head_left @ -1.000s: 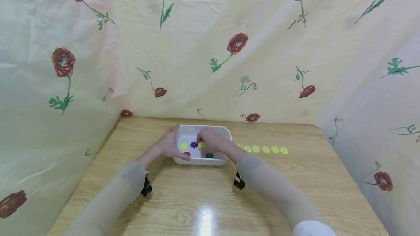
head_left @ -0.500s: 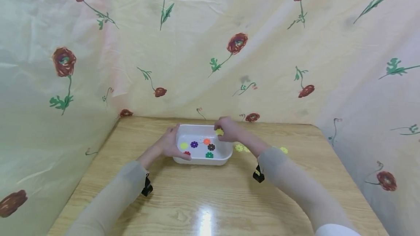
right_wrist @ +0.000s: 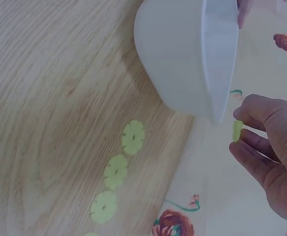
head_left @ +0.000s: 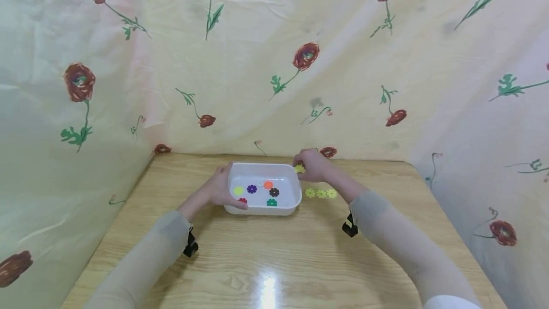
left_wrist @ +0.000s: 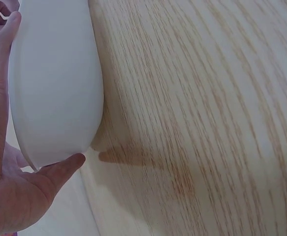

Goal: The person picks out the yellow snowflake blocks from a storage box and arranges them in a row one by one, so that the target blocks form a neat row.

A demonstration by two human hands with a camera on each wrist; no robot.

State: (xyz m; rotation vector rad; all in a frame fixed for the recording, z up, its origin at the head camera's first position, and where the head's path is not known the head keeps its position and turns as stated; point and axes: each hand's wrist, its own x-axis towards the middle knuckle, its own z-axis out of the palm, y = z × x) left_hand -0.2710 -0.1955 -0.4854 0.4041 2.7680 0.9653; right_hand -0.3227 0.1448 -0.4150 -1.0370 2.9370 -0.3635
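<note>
A white plastic tub [head_left: 262, 211] stands on the wooden table, its left end gripped by my left hand [head_left: 218, 189]. The thumb lies along the front rim, and in the left wrist view the other fingers wrap the end wall. Just beyond the tub's right rim, my right hand [head_left: 315, 165] pinches a yellow flower-shaped disc [right_wrist: 237, 131] between thumb and fingers, held edge-on in the right wrist view. Inside the tub lie flower discs: purple [head_left: 251, 189], orange [head_left: 268, 185], brown [head_left: 274, 192], green [head_left: 272, 202], red [head_left: 242, 200] partly behind the thumb, and a yellow one [head_left: 238, 190].
Right of the tub, a row of yellow flower discs [head_left: 321, 193] lies flat on the table [head_left: 266, 247], partly hidden by the right forearm. Flower-printed cloth [head_left: 240, 61] hangs behind the table and along both sides.
My right hand has lifted a yellow disc out of the tub and carried it right, past the rim. The left hand keeps its grip on the tub. The head view has shifted slightly.
</note>
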